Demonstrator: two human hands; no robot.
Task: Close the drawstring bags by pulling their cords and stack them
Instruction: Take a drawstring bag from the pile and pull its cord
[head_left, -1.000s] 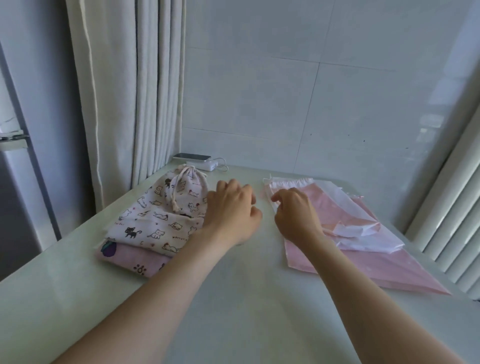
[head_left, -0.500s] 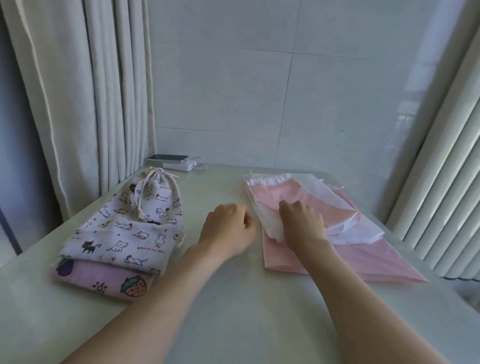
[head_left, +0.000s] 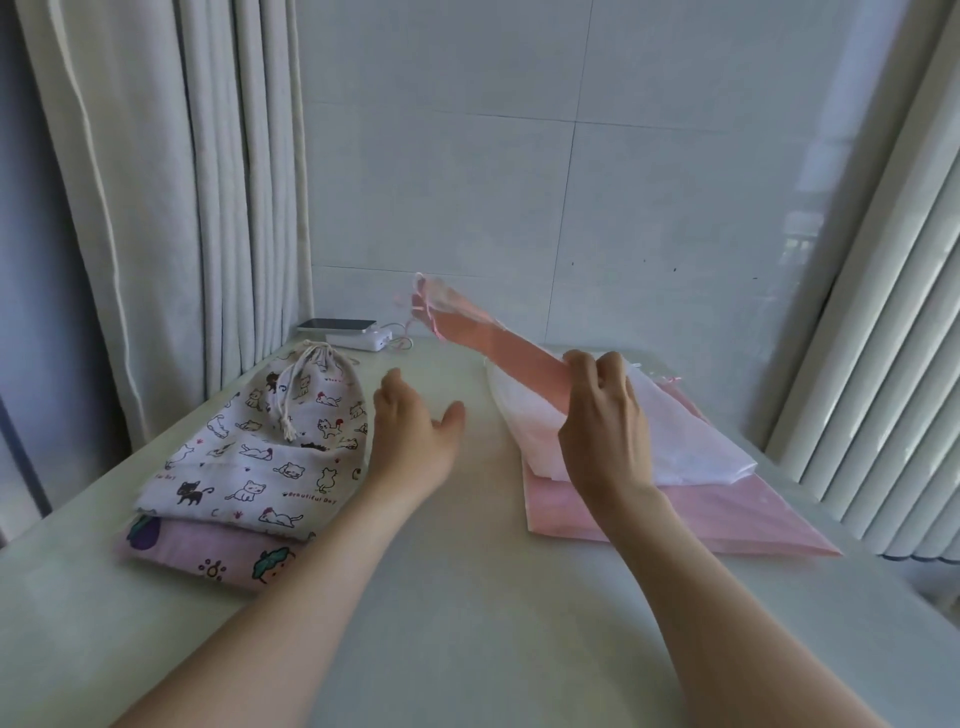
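My right hand (head_left: 605, 415) grips a pink drawstring bag (head_left: 488, 338) and holds it tilted up off the pile, its gathered mouth with pink cords pointing to the back left. Under it lie a white bag (head_left: 691, 441) and a larger pink bag (head_left: 727, 519), flat on the table. My left hand (head_left: 415, 441) hovers with relaxed fingers between the two piles and holds nothing. On the left, a cat-print bag (head_left: 270, 447) with its cord drawn shut lies on top of a purple fruit-print bag (head_left: 208, 551).
A phone on a white charger box (head_left: 358, 335) with a cable sits at the back of the pale table (head_left: 467, 597). Curtains hang at the left, a tiled wall is behind, and a white ribbed radiator (head_left: 893, 364) stands at the right.
My right hand has taken hold of the top pink bag and lifted it off the right pile. My left hand has opened and drifted left. The camera view shifted to the right.
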